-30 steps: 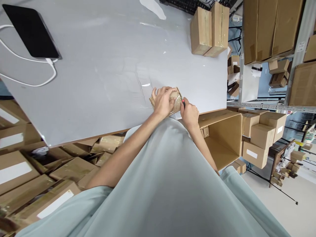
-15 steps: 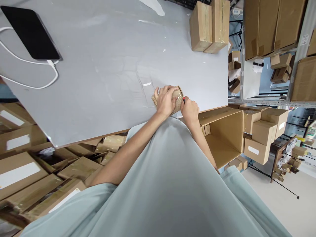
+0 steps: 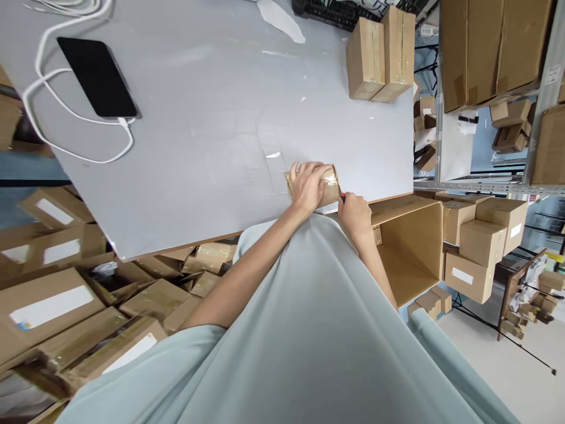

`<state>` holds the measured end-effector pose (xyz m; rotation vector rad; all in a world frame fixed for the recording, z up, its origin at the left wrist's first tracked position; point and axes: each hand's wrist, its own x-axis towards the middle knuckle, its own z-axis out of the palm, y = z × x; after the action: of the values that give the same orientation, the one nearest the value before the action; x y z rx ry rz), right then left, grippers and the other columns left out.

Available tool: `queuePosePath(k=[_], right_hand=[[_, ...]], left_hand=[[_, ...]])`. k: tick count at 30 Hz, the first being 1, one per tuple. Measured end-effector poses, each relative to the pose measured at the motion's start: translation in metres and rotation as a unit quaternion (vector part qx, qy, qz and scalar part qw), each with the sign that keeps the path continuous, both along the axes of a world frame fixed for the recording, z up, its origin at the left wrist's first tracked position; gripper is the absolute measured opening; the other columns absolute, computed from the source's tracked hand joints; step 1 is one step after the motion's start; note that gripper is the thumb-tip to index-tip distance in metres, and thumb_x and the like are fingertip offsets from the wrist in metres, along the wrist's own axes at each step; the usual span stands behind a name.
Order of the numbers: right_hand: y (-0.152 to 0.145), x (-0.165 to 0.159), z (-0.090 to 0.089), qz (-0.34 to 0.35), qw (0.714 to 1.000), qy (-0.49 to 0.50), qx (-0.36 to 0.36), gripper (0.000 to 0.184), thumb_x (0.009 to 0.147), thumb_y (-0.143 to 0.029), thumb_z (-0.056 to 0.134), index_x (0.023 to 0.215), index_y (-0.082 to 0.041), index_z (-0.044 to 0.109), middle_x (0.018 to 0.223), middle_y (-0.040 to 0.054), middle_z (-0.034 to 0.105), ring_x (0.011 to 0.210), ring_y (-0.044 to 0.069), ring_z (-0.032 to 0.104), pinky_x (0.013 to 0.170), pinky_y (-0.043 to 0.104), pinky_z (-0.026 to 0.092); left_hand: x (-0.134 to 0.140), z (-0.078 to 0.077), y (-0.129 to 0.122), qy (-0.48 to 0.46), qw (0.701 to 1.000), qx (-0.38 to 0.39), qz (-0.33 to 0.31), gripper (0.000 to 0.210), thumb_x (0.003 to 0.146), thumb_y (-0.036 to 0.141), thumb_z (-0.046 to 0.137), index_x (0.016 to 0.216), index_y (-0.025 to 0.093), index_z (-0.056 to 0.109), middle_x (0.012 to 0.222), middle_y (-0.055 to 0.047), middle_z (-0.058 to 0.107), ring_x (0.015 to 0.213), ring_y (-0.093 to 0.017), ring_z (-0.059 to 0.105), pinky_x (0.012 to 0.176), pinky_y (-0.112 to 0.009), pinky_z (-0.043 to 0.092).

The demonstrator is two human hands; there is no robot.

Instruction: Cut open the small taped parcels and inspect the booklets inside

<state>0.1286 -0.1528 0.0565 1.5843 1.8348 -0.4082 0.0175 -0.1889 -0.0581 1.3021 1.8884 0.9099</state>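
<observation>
A small cardboard box [image 3: 330, 187], wrapped in shiny clear tape, lies near the table's front edge. My left hand [image 3: 308, 187] is closed over its left and middle part, pressing it against the tabletop. At the right end of the box, my right hand [image 3: 355, 214] is wrapped around a small red-and-black box cutter [image 3: 343, 198]. Only a short piece of the cutter shows above the fist. It meets the box's right edge near the lower corner; the blade cannot be made out.
On the grey table [image 3: 198, 141] lie a black phone [image 3: 99, 78] with a white cable and two taped boxes [image 3: 365, 62] at the back right. An open carton [image 3: 410, 250] stands below the right edge. Labelled cartons [image 3: 57, 306] crowd the lower left.
My right hand and the cutter have slid down the box's right edge, toward my body. My left hand keeps its hold. The whole view has shifted slightly.
</observation>
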Motion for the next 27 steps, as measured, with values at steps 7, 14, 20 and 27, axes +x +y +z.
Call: queuePosePath(k=[7,14,20,27], right_hand=[[-0.014,0.021,0.008,-0.005,1.000,0.025,-0.014,0.037,0.115,-0.031,0.047,0.135,-0.015,0.074,0.129,0.0202,0.080,0.122,0.035,0.076,0.099,0.041,0.057],[-0.010,0.022,0.009,0.001,0.996,0.093,0.011,0.039,0.117,-0.035,0.042,0.139,-0.023,0.071,0.117,0.0153,0.083,0.111,0.034,0.077,0.096,0.040,0.054],[-0.002,0.022,0.002,-0.003,0.996,0.087,0.002,0.038,0.117,-0.034,0.044,0.138,-0.020,0.071,0.119,0.0184,0.081,0.112,0.034,0.077,0.094,0.039,0.054],[0.027,0.065,-0.055,-0.031,0.984,0.145,0.099,0.048,0.119,-0.038,0.034,0.152,-0.019,0.062,0.116,0.0184,0.082,0.108,0.033,0.077,0.093,0.038,0.052]], left_hand=[[-0.006,-0.007,-0.004,-0.008,1.000,0.026,-0.009,0.049,0.099,0.028,0.056,0.145,0.036,0.071,0.150,-0.007,0.070,0.147,-0.034,0.057,0.140,-0.063,0.013],[-0.010,-0.006,-0.009,-0.004,1.000,0.020,-0.020,0.046,0.102,0.035,0.056,0.145,0.034,0.071,0.154,-0.007,0.069,0.150,-0.033,0.055,0.140,-0.062,0.013],[-0.010,-0.004,-0.007,0.002,1.000,0.007,-0.015,0.047,0.101,0.033,0.056,0.146,0.033,0.070,0.155,-0.007,0.069,0.150,-0.032,0.056,0.140,-0.060,0.014],[-0.032,-0.004,-0.021,0.034,0.998,0.013,0.045,0.042,0.096,0.031,0.060,0.136,0.032,0.072,0.144,-0.005,0.073,0.143,-0.028,0.061,0.141,-0.056,0.018]])
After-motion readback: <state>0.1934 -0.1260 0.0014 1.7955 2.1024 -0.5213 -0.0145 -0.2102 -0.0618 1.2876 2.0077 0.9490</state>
